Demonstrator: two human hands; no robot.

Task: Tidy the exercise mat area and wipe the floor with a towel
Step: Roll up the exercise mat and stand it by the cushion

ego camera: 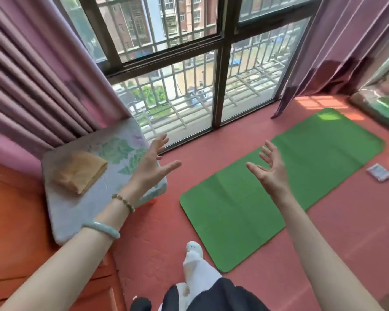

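Both forearms reach up from the frame's bottom, left hand [154, 163] and right hand [268, 168] with fingers spread wide and empty, so little looks done: green mat [267, 194] lies unrolled centre-right, folded tan towel [80, 171] untouched on the left cushion [76, 205], small packet [379, 175] far right.

small packet [379, 175]: right side of the frame on the red floor, too small and blurry to read what it is
cushion [83, 198]: left hand [152, 163] covers part of its right edge
stuff at far right edge [382, 104]: cut off by the frame, blurry, can't tell what it is
forearms: both cut off at the bottom edge
curtain [32, 75]: upper left, runs out of frame
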